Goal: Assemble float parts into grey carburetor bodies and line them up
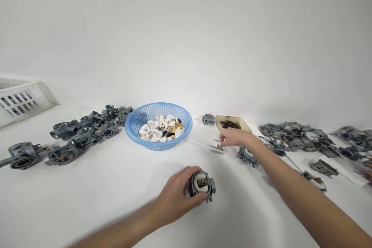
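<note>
My left hand is wrapped round a grey metal carburetor body near the front of the table. A white C-shaped float sits in its open face, with brass parts in the middle. My right hand reaches over a shallow clear tray where small thin pins lie. Its fingertips are pinched together at the pins; whatever they hold is too small to make out. Behind that hand stands a cream tray of dark rings.
A blue basket holds white, yellow and black floats. Carburetor bodies lie in rows at left, more at right. A white crate stands far left. Part of another person's hand shows at the right edge.
</note>
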A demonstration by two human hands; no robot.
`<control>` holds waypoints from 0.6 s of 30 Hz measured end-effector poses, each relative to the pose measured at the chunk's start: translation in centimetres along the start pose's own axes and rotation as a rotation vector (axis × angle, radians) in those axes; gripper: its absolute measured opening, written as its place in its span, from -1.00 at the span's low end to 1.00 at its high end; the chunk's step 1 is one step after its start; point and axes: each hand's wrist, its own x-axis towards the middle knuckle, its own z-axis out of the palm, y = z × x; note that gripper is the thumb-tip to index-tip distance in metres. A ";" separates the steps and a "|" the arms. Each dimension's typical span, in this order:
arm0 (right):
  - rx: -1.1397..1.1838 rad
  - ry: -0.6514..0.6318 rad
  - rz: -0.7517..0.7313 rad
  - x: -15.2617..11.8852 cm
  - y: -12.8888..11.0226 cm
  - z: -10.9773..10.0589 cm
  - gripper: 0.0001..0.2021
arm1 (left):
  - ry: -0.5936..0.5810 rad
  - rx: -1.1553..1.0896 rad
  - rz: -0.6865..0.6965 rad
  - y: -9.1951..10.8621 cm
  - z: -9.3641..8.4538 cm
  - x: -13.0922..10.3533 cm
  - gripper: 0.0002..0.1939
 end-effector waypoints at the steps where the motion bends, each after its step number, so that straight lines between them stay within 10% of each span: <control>1: -0.029 -0.032 0.013 0.6 -0.3 0.2 -0.67 | 0.003 0.002 0.000 0.0 0.0 0.0 -0.52; 18: -0.254 0.032 0.085 4.8 -4.1 1.1 -0.64 | 0.015 0.027 0.101 -0.5 0.0 -0.2 -0.57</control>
